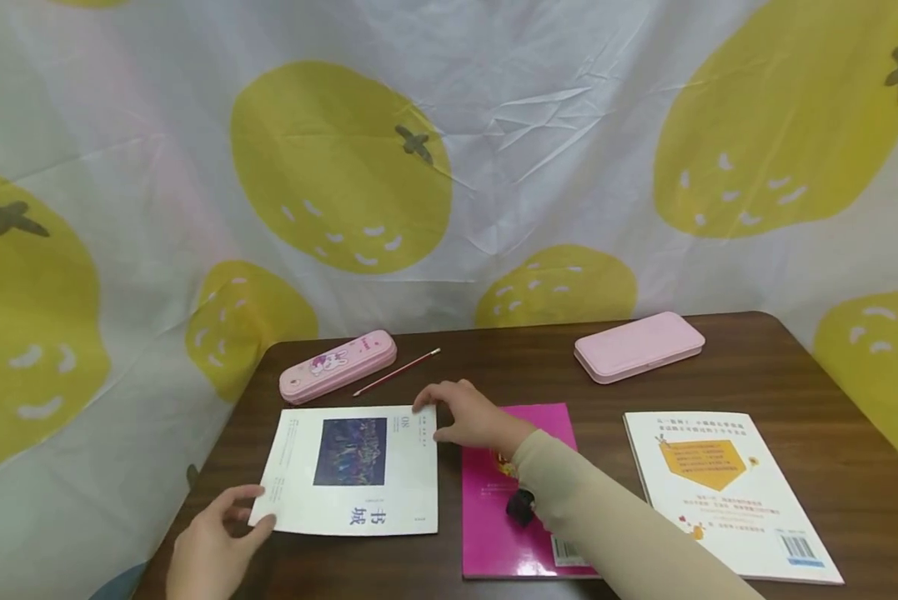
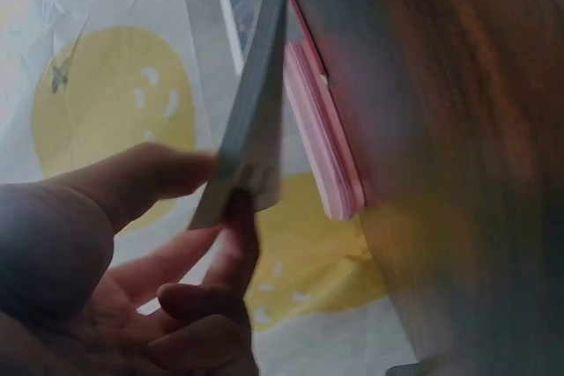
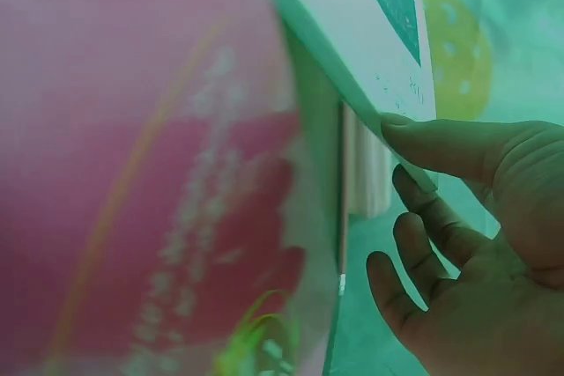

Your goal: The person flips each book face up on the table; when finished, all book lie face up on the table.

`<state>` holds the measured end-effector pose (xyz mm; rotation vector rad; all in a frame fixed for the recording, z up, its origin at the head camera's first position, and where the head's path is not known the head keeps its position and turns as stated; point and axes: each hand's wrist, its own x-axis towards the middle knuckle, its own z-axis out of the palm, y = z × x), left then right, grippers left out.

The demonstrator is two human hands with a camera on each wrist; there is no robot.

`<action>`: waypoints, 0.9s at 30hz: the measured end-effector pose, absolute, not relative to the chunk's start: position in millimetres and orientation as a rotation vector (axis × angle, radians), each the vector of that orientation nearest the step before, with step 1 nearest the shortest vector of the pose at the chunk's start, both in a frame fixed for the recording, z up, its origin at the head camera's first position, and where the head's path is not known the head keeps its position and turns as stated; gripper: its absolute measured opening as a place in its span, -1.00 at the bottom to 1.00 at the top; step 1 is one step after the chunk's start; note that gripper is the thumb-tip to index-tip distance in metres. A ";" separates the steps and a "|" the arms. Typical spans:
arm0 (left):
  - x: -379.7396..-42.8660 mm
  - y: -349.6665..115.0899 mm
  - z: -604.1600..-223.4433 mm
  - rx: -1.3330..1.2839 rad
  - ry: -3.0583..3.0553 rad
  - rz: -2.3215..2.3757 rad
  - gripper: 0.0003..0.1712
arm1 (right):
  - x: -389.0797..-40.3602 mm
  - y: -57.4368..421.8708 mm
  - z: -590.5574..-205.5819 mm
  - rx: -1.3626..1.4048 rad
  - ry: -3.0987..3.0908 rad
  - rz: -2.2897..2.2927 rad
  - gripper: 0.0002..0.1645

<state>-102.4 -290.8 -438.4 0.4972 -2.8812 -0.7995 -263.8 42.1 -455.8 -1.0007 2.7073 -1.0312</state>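
A white magazine point(image 1: 353, 471) with a dark square picture lies between my two hands, raised off the table in both wrist views. My left hand point(image 1: 212, 546) pinches its near left corner, with the thumb on one face and fingers on the other, as the left wrist view shows. At the far right corner, my right hand point(image 1: 467, 417) pinches the magazine's edge between thumb and index finger; the other fingers are loosely bent below it in the right wrist view. Beneath my right forearm is a magenta book point(image 1: 501, 525), partly hidden by the sleeve.
Behind the magazine are a pink pencil case point(image 1: 336, 367) with a rabbit picture and a thin red pencil point(image 1: 396, 372). A plain pink case point(image 1: 639, 346) sits at the back right. Further right lies a white book point(image 1: 719, 500). A fruit-patterned curtain point(image 1: 479, 183) hangs behind the brown table point(image 1: 494, 358).
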 end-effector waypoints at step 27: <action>-143.0 -295.3 -430.5 0.270 -3.296 -0.506 -0.55 | -225.7 34.3 -448.8 -0.951 2.873 -0.482 -0.56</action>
